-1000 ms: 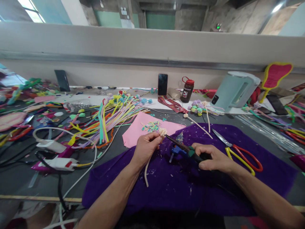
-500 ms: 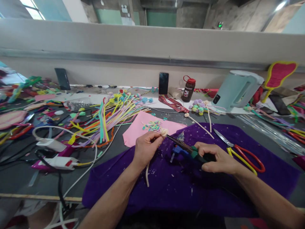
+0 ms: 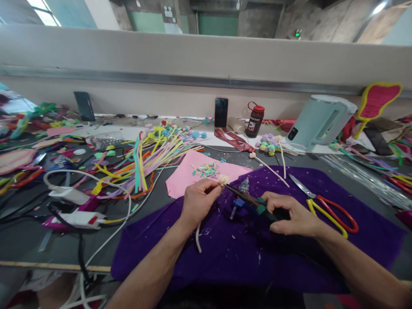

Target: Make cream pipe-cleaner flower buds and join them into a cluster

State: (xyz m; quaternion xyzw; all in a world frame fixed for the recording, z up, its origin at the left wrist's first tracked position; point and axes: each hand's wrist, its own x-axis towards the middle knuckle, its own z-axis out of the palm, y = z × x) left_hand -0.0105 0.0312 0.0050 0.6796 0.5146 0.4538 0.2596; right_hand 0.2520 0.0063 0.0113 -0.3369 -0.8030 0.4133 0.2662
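Between the pinched fingers of my left hand [image 3: 201, 199] is a cream chenille flower [image 3: 223, 179], its pale stem [image 3: 198, 238] hanging down below the hand. My right hand [image 3: 294, 212] is closed around the handles of long-nose pliers [image 3: 246, 197] with dark jaws and green-and-black grips. The tips of the jaws meet the right side of the flower; whether they clamp it is too small to tell. A blue piece [image 3: 238, 203] with a clear stub lies under the pliers. Behind my left hand, short pastel cuttings [image 3: 207, 170] lie on a pink sheet [image 3: 178, 178].
Purple cloth [image 3: 144, 240] covers the front of the table. Red-and-yellow-handled scissors [image 3: 334, 214] lie at its right. Chenille stems [image 3: 157, 163] spread to the left, near power plugs [image 3: 82, 219] and cables. A phone [image 3: 221, 112], bottle [image 3: 255, 121] and kettle [image 3: 320, 120] stand at the back.
The flower and my left fingers have shifted slightly right. The pliers have tilted and their jaws look a little wider apart than before.
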